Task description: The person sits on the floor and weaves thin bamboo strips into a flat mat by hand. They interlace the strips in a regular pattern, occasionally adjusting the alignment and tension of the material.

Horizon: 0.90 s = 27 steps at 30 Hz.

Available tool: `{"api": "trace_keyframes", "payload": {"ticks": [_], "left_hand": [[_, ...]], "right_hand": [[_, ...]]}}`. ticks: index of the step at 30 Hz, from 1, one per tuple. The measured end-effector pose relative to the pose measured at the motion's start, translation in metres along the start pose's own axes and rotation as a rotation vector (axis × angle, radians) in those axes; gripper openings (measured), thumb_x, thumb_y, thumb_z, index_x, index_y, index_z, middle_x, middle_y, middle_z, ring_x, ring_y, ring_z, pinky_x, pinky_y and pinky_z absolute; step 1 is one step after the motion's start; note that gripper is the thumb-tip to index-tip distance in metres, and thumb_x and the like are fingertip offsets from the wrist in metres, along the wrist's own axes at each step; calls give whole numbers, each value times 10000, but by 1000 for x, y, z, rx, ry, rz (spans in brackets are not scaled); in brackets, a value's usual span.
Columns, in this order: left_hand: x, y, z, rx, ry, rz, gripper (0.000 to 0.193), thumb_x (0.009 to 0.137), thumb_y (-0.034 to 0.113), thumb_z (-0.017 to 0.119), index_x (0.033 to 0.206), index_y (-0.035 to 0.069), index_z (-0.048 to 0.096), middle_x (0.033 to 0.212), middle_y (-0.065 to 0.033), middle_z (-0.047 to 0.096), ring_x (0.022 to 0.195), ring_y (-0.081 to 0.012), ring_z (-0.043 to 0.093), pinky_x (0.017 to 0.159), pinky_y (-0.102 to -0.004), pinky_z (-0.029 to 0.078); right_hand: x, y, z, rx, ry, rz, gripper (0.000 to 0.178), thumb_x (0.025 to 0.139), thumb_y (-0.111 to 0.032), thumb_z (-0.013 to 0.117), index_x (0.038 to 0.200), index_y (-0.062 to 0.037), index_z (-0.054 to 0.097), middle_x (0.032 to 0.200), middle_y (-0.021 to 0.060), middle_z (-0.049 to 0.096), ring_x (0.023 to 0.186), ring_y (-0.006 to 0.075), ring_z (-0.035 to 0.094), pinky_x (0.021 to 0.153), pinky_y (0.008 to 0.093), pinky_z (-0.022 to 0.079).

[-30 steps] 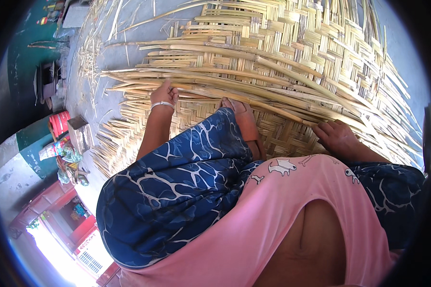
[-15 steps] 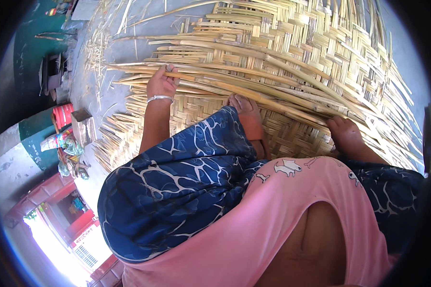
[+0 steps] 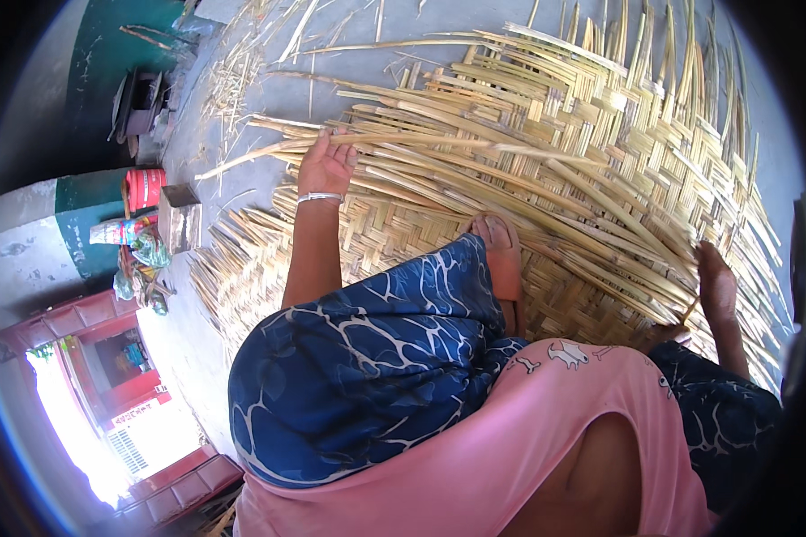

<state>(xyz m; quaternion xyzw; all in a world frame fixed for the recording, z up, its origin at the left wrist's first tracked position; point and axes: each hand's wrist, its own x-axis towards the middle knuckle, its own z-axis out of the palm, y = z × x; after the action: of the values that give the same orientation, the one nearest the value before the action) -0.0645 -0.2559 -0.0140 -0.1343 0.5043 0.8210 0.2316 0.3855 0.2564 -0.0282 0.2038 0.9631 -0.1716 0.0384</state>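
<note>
A large woven mat [image 3: 591,134] of split straw-coloured cane lies before me, many strip ends loose along its sides. At its left part my left hand [image 3: 330,161], with a silver bangle on the wrist, is closed on a long cane strip [image 3: 421,140]. That strip lies across other loose strips and reaches toward the middle of the mat. Over at the right, my right hand [image 3: 718,282] is at the ends of the loose strips, fingers together; what they hold is hidden. My foot [image 3: 501,259] presses on the mat between the two hands.
Scattered cane scraps [image 3: 228,94] lie on the grey floor at far left. Along the left wall stand a red container [image 3: 143,190], a box-like block [image 3: 181,219] and plastic bags [image 3: 150,246]. A bright doorway [image 3: 81,421] shows at lower left.
My right hand has moved right and turned more upright. The left hand still grips a strip, whose left end now swings lower. The whole view has shifted a little.
</note>
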Motion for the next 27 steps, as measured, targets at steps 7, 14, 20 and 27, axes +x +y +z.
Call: {"api": "trace_keyframes", "payload": {"ticks": [7,14,20,27], "left_hand": [[5,7,1,43,123,4,159,899,199,614,988,74,573,965,-76,644,862,-205,614,697,-329,533],[30,25,-10,13,257,-106,136,887,180,628,935,70,566,870,-100,648,799,-228,628,623,-318,560],[55,47,-3,81,119,-93,151,890,204,627,856,72,561,784,-101,642,708,-229,614,618,-311,547],[90,104,8,276,128,24,132,891,176,617,897,57,561,764,-103,653,699,-215,635,577,-285,538]], "right_hand": [[18,72,-36,-200,178,42,243,953,-154,501,1188,-123,554,1120,131,636,979,310,636,783,382,524],[37,83,-86,-129,217,67,278,951,-131,505,1223,-103,551,1135,111,629,1018,253,620,842,320,489],[28,-10,-61,780,-499,157,279,884,-77,570,1154,-11,547,815,13,577,765,85,521,694,262,459],[36,-65,-87,650,-540,189,196,926,-153,530,1063,-23,580,746,29,564,696,99,539,651,266,481]]}}
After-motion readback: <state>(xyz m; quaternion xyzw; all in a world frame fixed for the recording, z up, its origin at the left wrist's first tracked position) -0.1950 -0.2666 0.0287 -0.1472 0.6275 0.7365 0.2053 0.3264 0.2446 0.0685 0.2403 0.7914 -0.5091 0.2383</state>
